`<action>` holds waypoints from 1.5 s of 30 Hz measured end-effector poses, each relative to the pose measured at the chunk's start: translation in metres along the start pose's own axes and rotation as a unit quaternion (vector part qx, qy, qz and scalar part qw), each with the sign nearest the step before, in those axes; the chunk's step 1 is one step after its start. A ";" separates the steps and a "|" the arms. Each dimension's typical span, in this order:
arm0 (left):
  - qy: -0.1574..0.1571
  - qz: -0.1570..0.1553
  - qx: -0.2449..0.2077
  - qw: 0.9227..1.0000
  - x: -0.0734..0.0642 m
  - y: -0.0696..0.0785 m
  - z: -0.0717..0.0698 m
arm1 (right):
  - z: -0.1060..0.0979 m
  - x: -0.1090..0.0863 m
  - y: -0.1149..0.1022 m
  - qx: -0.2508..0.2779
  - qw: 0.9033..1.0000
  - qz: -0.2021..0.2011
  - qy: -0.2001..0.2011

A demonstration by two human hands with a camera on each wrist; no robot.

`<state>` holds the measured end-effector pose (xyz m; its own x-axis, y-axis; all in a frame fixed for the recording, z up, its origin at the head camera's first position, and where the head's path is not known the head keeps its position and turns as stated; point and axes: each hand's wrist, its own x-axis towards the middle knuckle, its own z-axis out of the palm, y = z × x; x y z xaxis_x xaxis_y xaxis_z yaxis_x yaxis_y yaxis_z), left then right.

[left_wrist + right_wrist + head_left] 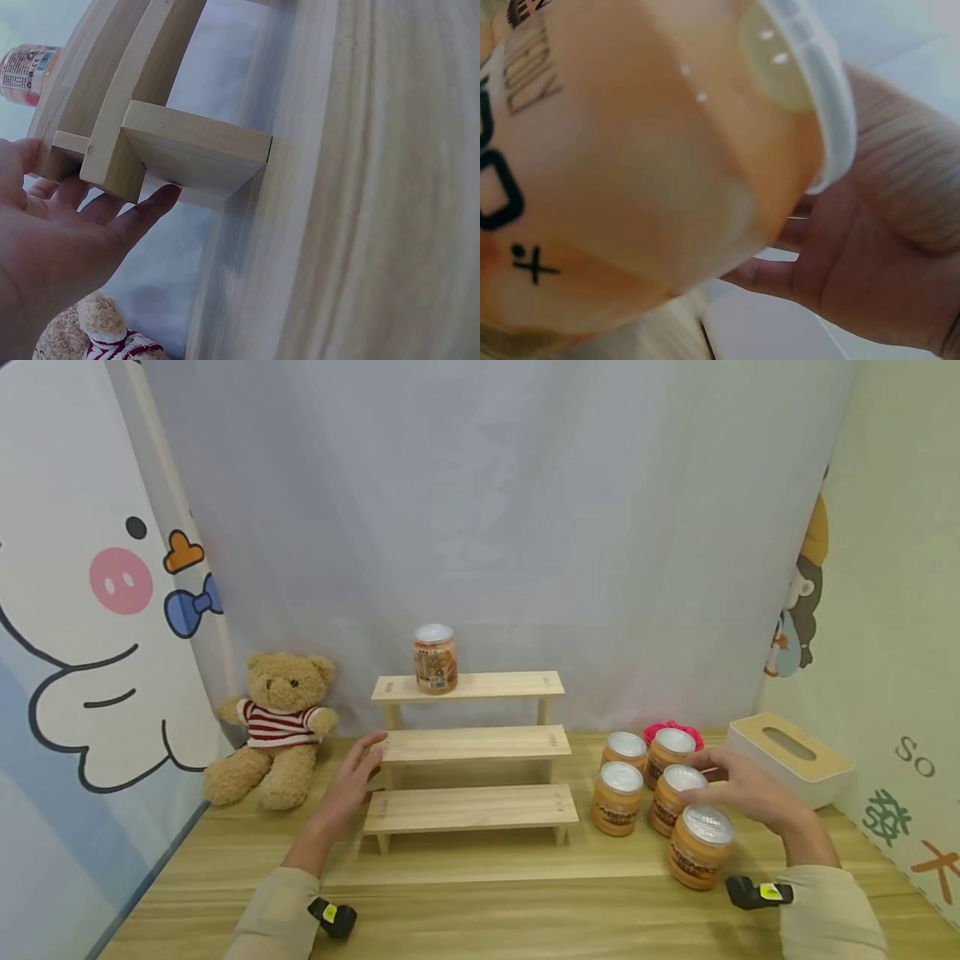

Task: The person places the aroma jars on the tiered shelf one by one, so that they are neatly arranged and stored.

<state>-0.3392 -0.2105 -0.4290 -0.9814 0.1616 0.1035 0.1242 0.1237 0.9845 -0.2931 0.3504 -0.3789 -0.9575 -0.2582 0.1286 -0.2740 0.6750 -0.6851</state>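
Observation:
A three-step wooden stand [472,808] is on the table with one orange jar [435,658] on its top step. My left hand [348,789] touches the stand's left end, its fingers fairly straight along the boards and a leg, as the left wrist view shows. On the right stand several orange jars with silvery lids. My right hand [742,789] reaches to the middle jar [670,806], thumb at the lid's front edge and fingers behind. A nearer jar [652,165] hides the fingertips in the right wrist view, so a grip cannot be confirmed.
A teddy bear [281,727] in a striped shirt sits left of the stand. Behind the jars is a bright pink item [693,735], partly hidden. A white tissue box [787,758] with a wooden top stands at right. A grey curtain [495,527] hangs behind the table.

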 end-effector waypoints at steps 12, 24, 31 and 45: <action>0.001 -0.001 0.001 1.000 -0.001 -0.001 0.003 | -0.001 -0.002 0.016 0.020 1.000 0.011 0.022; -0.002 0.001 -0.004 1.000 0.004 -0.002 0.003 | 0.008 0.000 0.035 0.056 0.998 -0.017 0.026; -0.002 0.001 -0.004 1.000 0.003 -0.001 0.001 | 0.012 0.000 0.045 0.111 0.994 -0.009 0.022; -0.003 0.000 -0.003 1.000 0.001 -0.002 0.000 | -0.019 -0.012 0.010 0.137 0.983 -0.055 0.112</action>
<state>-0.3400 -0.2107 -0.4306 -0.9806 0.1674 0.1020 0.1226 0.1182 0.9854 -0.2861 0.3735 -0.3739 -0.9275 -0.1411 0.3463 -0.3724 0.4326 -0.8211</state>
